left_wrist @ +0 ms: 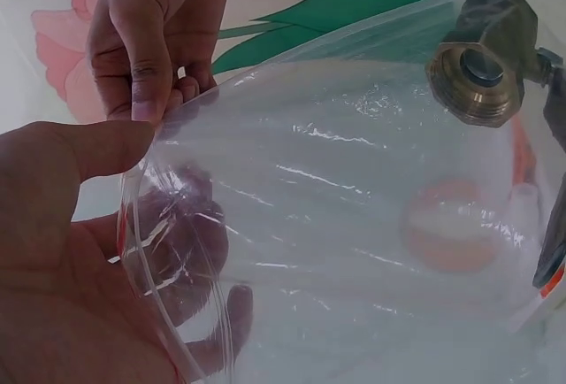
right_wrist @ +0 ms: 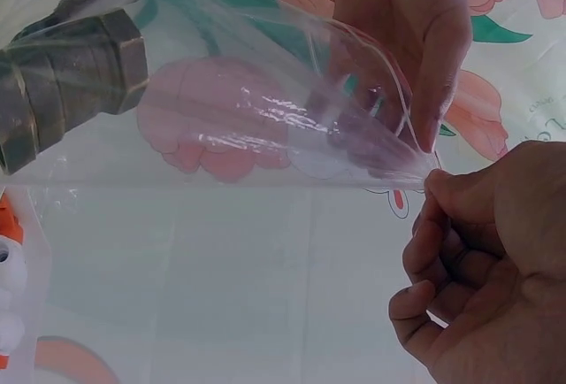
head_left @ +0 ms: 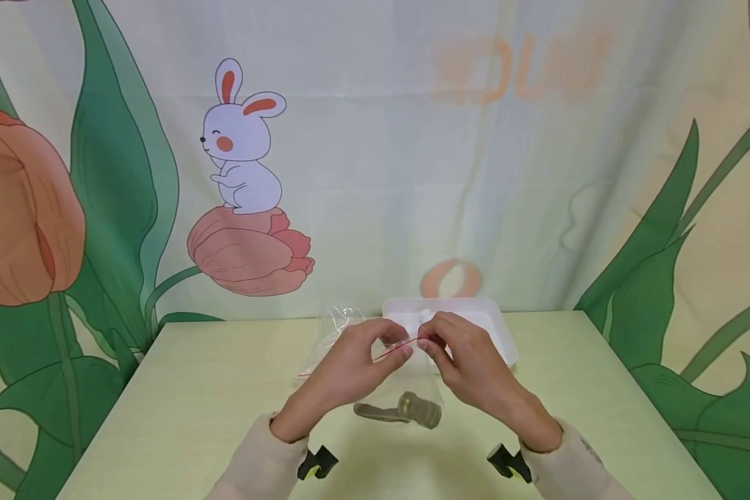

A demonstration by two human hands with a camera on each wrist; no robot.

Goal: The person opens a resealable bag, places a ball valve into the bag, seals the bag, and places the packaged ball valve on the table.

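A clear zip bag [left_wrist: 301,198] with a red line along its mouth hangs between both hands above the table. My left hand [head_left: 357,360] holds one side of the mouth, with the thumb on the near face and the fingers showing through the plastic. At the other end of the mouth, the thumb and forefinger of my right hand [head_left: 471,353] pinch the corner. Low inside the bag lies a brass valve [right_wrist: 75,74] with a threaded, hex-shaped body. Its grey lever handle [head_left: 380,414] points left in the head view.
Behind the hands, a white tray [head_left: 503,333] stands at the table's back edge. White and orange parts [right_wrist: 9,264] lie by it in the right wrist view. Another crumpled clear bag [head_left: 332,333] sits left of the tray. A printed curtain [head_left: 375,173] hangs behind the table [head_left: 212,396].
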